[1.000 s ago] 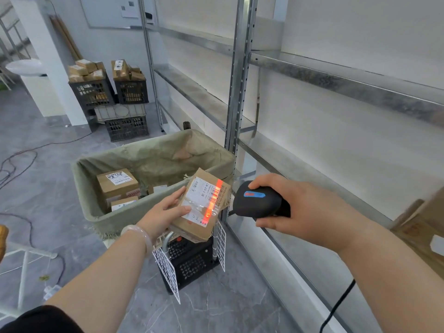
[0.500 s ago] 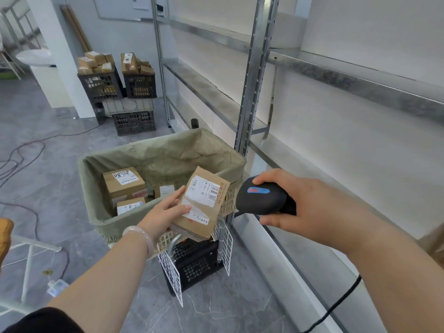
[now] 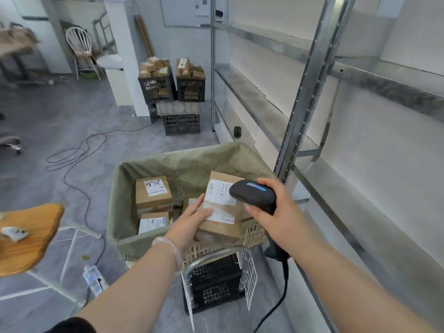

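My left fingers curl along the box's left edge, thumb flat on its white label. The left hand holds that matte brown cardboard block tilted up over the bin's near rim. Right fingers wrap the scanner, rounded smooth black plastic with a blue stripe. The right hand grips it with the nose over the label at two o'clock. The bin is lined with crinkled green sacking. Two labelled cartons sit inside at ten o'clock from the box. A perforated steel post rises at one o'clock.
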A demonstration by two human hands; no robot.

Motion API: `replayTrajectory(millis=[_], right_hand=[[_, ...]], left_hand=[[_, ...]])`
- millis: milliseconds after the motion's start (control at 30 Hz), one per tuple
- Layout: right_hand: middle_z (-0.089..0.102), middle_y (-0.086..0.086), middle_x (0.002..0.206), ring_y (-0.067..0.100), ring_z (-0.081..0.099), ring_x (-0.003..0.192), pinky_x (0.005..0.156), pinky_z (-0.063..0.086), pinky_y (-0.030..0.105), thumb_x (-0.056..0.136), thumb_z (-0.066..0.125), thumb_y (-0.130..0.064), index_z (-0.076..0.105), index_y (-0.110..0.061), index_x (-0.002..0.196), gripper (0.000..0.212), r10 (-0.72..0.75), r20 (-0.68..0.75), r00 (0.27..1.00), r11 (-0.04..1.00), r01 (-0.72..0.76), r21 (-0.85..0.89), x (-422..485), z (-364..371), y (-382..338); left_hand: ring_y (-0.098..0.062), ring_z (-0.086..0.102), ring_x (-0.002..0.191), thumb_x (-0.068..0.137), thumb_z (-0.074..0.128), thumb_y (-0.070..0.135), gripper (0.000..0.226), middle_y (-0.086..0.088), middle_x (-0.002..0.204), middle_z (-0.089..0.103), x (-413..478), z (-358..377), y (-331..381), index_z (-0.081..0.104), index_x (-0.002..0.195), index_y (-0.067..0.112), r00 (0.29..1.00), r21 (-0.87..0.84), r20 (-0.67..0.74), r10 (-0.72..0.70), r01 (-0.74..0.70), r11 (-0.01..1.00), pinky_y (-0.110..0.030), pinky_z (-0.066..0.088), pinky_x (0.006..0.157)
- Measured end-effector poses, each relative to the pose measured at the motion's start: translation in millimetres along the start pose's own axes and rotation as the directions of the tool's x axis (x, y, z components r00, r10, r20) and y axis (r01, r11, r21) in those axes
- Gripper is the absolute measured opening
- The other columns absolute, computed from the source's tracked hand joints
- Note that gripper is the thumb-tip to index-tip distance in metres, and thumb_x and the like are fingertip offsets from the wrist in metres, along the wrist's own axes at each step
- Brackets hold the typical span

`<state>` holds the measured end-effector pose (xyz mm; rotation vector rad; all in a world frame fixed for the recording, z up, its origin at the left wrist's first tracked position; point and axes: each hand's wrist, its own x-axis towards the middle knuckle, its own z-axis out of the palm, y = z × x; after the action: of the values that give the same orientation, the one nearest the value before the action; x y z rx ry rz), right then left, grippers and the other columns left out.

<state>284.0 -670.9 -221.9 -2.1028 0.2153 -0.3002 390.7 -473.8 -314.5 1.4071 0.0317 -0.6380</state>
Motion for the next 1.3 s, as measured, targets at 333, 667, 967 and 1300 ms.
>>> replayTrajectory(millis=[333,667,967,1300], right_hand=[[0.058,-0.022,0.117,-0.006,0.059,0.099,0.085,0.052,0.02,0.085,0.075,-0.025,0.045,-0.041,0.129,0.056,0.047,0.084,0.995,0.974,-0.064,0.218,103.2,42.0,31.6],[0.06,-0.016,0.119,-0.003,0.061,0.095,0.082,0.05,0.013,0.085,0.075,-0.024,0.042,-0.045,0.125,0.055,0.104,0.109,0.989,0.973,-0.124,0.197,173.8,98.5,32.7],[0.057,-0.025,0.115,-0.001,0.062,0.092,0.085,0.055,0.029,0.085,0.075,-0.026,0.044,-0.049,0.124,0.055,0.275,-0.152,0.949,0.946,-0.239,0.217,160.1,98.7,41.1],[0.058,-0.028,0.113,-0.004,0.062,0.091,0.082,0.052,0.021,0.085,0.075,-0.018,0.042,-0.054,0.117,0.058,0.355,-0.581,0.733,0.935,-0.274,0.227,48.9,28.0,44.0]], left_hand=[[-0.019,0.06,0.126,0.06,0.081,0.065,0.096,0.014,0.137,0.062,60.8,9.6,30.7,0.035,0.144,0.059,0.99,-0.06,-0.137,0.025,-0.034,0.998,-0.051,0.043,0.11],[-0.022,0.059,0.124,0.082,0.074,0.042,0.082,0.008,0.143,0.056,129.6,-57.1,48.8,0.031,0.151,0.049,0.953,-0.036,-0.303,-0.018,0.008,0.999,-0.049,0.046,0.108],[-0.021,0.027,0.149,0.093,0.064,0.045,0.075,0.001,0.162,0.031,172.7,-58.2,68.2,0.025,0.157,0.037,0.985,0.579,-0.122,0.12,-0.027,0.815,-0.036,0.025,0.12],[-0.015,0.024,0.149,0.091,0.061,0.053,0.075,0.005,0.162,0.031,141.9,93.4,67.7,0.027,0.156,0.036,0.753,0.702,0.591,0.29,-0.657,0.275,-0.038,0.023,0.121]])
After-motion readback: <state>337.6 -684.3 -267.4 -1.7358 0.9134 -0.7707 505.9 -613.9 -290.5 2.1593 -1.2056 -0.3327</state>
